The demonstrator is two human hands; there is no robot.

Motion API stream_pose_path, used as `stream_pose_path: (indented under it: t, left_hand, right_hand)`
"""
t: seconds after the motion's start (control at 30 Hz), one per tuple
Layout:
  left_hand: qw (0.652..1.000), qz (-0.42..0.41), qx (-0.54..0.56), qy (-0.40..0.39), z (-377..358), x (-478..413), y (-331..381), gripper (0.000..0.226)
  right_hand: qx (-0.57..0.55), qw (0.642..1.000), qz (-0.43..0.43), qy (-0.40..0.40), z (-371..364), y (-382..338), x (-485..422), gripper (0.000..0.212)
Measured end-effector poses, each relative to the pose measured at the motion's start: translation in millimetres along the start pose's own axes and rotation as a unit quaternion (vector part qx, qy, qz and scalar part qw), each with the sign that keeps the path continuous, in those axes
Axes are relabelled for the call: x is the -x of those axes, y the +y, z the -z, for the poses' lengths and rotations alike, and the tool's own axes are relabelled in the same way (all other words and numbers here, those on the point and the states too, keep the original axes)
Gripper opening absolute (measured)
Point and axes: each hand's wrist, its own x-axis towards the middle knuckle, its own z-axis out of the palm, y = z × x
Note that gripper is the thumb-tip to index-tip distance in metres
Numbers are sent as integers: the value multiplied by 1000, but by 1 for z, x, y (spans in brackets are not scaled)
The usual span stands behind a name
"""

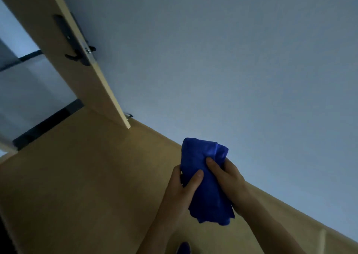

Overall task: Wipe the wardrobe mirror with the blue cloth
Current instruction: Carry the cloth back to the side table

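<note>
Blue cloth [207, 188], bunched and folded over, held up in front of the person by 2 hands. Left hand [181, 189] grips its near edge, thumb laid across the fabric. Right hand [229, 178] grasps the opposite side, thumb pressing into the upper fold. Loose corners hang below both hands. The cloth touches no surface.

Surroundings: view is steeply tilted. Pale wall [222, 60] fills most of the frame. Tan door [87, 87] with a black lever handle [78, 57] stands at upper left. A broad tan surface [77, 176] lies behind the arms; floor or wardrobe panel, cannot tell which. No mirror can be made out here.

Step in hand, as judged: preparing the cloth, gathering it into a pad before any wiping. Wiping itself not yet begun.

Next move likely calls for:
- turning toward the wardrobe so the mirror comes into view;
- settling the cloth into 1 hand, flat face outward;
- pressing it to the glass with even contact, loose corners tucked in so they do not trail.
</note>
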Motion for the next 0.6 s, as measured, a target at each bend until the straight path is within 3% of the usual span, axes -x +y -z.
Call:
stream_pose_path:
  t: [0.27, 0.43, 0.6]
  left_hand:
    - [981, 3, -65, -180, -45, -28, 9, 39]
    - [954, 4, -106, -280, -74, -32, 8, 53]
    - [913, 2, -156, -378, -109, -13, -4, 47]
  right_hand:
    - [-56, 980, 10, 192, 40, 9, 37, 24]
    - [-101, 946, 12, 309, 50, 24, 72, 27]
    - [-127, 900, 24, 415, 59, 43, 118, 22]
